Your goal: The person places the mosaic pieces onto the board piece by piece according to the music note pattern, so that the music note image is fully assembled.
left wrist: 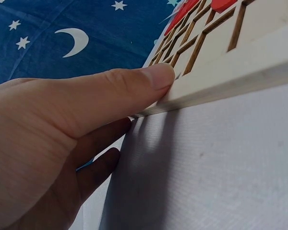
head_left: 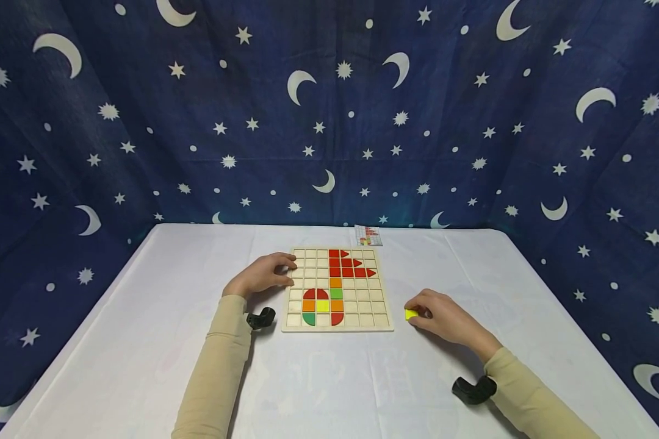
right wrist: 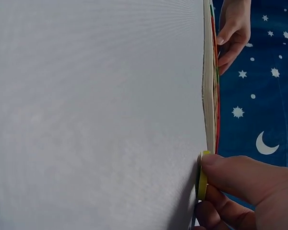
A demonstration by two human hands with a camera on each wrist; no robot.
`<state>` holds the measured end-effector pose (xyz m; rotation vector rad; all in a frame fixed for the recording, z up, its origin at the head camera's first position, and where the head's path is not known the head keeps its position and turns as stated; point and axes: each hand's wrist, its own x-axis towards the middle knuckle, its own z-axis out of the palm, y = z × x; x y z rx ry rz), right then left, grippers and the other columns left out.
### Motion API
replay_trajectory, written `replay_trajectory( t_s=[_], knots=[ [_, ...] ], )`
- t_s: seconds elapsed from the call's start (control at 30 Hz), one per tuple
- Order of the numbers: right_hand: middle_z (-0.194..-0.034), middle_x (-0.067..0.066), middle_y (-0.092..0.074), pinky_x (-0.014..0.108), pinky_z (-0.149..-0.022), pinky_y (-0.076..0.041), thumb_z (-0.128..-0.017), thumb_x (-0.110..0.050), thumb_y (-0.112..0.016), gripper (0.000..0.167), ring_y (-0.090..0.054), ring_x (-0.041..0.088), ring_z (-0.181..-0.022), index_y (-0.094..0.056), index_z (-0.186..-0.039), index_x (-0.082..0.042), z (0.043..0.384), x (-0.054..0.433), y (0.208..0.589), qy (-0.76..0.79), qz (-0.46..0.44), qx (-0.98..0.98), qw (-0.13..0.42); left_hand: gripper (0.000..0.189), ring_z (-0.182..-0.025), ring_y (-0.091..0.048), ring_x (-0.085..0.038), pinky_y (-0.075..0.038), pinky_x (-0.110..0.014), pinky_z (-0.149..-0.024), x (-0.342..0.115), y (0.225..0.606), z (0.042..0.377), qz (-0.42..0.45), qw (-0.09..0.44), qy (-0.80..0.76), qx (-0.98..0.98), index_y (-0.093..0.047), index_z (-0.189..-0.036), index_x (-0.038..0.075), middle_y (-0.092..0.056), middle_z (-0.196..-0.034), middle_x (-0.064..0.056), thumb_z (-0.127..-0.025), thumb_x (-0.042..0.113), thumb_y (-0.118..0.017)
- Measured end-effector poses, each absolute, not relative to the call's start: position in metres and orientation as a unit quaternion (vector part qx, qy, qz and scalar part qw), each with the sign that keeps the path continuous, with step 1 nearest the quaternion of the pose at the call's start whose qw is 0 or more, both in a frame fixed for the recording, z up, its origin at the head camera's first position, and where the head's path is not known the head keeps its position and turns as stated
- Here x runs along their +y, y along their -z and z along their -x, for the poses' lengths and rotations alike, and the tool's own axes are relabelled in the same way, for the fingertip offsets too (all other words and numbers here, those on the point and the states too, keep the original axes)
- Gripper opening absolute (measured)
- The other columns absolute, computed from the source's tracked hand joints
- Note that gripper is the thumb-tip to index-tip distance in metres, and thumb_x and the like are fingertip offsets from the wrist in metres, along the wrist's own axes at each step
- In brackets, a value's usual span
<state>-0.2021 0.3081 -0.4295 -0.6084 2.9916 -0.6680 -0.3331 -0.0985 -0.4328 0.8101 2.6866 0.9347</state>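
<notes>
A wooden grid board [head_left: 362, 311] lies on the white table, with red, orange, green and yellow tiles set in part of its squares. My left hand [head_left: 263, 272] is at the board's left edge. In the left wrist view its thumb [left wrist: 156, 79] lies straight against the board's rim [left wrist: 230, 81], with the other fingers loosely bent. To the right of the board, my right hand [head_left: 445, 314] pinches a yellow tile [head_left: 411, 314] between thumb and fingers. The right wrist view shows this tile [right wrist: 202, 177] edge-on, close to the tabletop; its full outline is hidden.
Behind the board lies a small card [head_left: 368, 236] printed with a coloured grid pattern. A white cloth covers the table [head_left: 143, 317]. Dark blue curtain [head_left: 329, 122] with moons and stars hangs behind and at both sides. Each wrist carries a black camera mount [head_left: 475, 390].
</notes>
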Motion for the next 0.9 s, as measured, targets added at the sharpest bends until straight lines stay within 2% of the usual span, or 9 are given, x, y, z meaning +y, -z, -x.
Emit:
replay_trajectory(
  t_s=[0.37,0.67,0.9],
  knots=[
    [-0.091,-0.006,-0.059,0.029,-0.071,-0.050,-0.085,-0.015,-0.076,0.023,-0.052,0.011,-0.080,-0.072,-0.107,-0.009,0.210,0.301,0.424,0.220,0.181,0.958,0.019,0.041,-0.139,-0.038,-0.033,-0.030,-0.047,-0.116,-0.099,0.432,0.333,-0.270,0.095,-0.316,0.904,-0.066,-0.122,0.004,-0.050,-0.144,-0.013,-0.085,0.017,-0.076],
    [-0.097,-0.004,-0.061,0.032,-0.077,-0.051,-0.086,-0.016,-0.075,0.026,-0.054,0.014,-0.085,-0.073,-0.111,-0.009,0.221,0.288,0.421,0.260,0.161,0.952,0.026,0.041,-0.139,-0.038,-0.033,-0.029,-0.047,-0.116,-0.100,0.433,0.334,-0.269,0.095,-0.317,0.905,-0.066,-0.122,0.003,-0.050,-0.144,-0.013,-0.085,0.018,-0.077],
    [-0.094,-0.005,-0.062,0.029,-0.073,-0.048,-0.084,-0.018,-0.078,0.029,-0.053,0.014,-0.082,-0.074,-0.111,-0.009,0.231,0.270,0.419,0.282,0.188,0.941,0.020,0.042,-0.138,-0.039,-0.033,-0.030,-0.048,-0.115,-0.098,0.433,0.332,-0.267,0.093,-0.320,0.904,-0.066,-0.122,0.004,-0.051,-0.143,-0.013,-0.084,0.018,-0.077]
  ],
)
